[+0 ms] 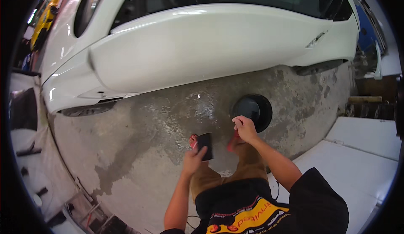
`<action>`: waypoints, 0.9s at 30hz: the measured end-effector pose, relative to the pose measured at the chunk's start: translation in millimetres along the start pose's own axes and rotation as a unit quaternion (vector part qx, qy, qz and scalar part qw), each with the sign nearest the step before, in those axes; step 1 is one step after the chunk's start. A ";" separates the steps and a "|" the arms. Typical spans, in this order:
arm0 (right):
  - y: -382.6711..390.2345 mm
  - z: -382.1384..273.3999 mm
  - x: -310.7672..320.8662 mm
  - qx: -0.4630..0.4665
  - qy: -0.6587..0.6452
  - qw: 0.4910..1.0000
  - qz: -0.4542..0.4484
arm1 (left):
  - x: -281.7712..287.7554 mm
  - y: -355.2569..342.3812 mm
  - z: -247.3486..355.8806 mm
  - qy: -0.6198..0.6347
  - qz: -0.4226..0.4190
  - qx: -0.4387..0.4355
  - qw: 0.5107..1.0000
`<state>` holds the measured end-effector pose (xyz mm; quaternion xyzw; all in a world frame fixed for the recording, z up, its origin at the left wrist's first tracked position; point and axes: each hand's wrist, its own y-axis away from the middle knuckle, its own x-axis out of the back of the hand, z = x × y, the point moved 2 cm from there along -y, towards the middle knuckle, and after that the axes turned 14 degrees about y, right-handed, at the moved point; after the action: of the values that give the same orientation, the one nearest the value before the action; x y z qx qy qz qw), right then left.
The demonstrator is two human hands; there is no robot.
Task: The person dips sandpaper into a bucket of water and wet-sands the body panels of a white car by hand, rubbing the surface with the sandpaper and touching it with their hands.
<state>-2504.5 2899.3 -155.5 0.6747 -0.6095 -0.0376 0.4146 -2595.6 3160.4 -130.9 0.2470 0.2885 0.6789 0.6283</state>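
Observation:
My left hand grips a thin, flat, dark rectangular sheet, with the thumb across its face; its exact kind does not show. My right hand is closed, its fingers curled together, and whatever may be inside them is hidden. Beyond that hand, a round black bucket stands on the concrete floor, partly covered by the hand from this angle. Ahead of me is the side of a white car, with both hands apart from it.
Wet patches darken the concrete floor between me and the car. White panels lie close on my right, beside a wooden block. Along the left edge hangs pale sheeting, with frames and clutter below it.

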 end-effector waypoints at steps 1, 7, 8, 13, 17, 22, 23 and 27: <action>-27.8 27.3 -3.9 0.087 0.066 0.990 0.087 | 20.9 -17.7 -20.8 -0.040 -0.004 0.005 0.999; -132.5 152.4 -1.9 0.030 0.510 0.856 0.073 | 53.2 -67.3 -63.9 -0.086 0.107 0.082 0.987; -154.5 163.4 -3.2 0.061 0.582 0.808 0.065 | 55.1 -72.2 -77.6 -0.073 0.150 0.132 0.977; -270.6 189.1 -9.5 0.371 0.673 0.636 0.068 | -15.9 -92.6 -148.1 0.002 0.105 0.211 0.972; -304.7 224.6 -9.3 0.326 0.654 0.667 -0.144 | -70.4 -113.4 -184.2 -0.148 -0.008 0.203 0.968; -329.5 235.2 55.7 0.248 0.587 0.769 -0.059 | -113.0 -132.9 -177.9 -0.257 -0.096 0.175 0.946; -333.6 244.6 78.3 0.201 0.567 0.798 -0.033 | -111.6 -137.4 -178.9 -0.265 -0.084 0.143 0.950; -326.1 306.4 183.0 -0.011 0.510 0.858 0.063 | -111.8 -170.7 -162.0 -0.297 -0.026 0.161 0.941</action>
<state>-2370.3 2557.4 -469.8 0.5553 -0.3536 0.3309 0.6761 -2577.5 3043.4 -362.9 0.5277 0.2005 0.5027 0.6547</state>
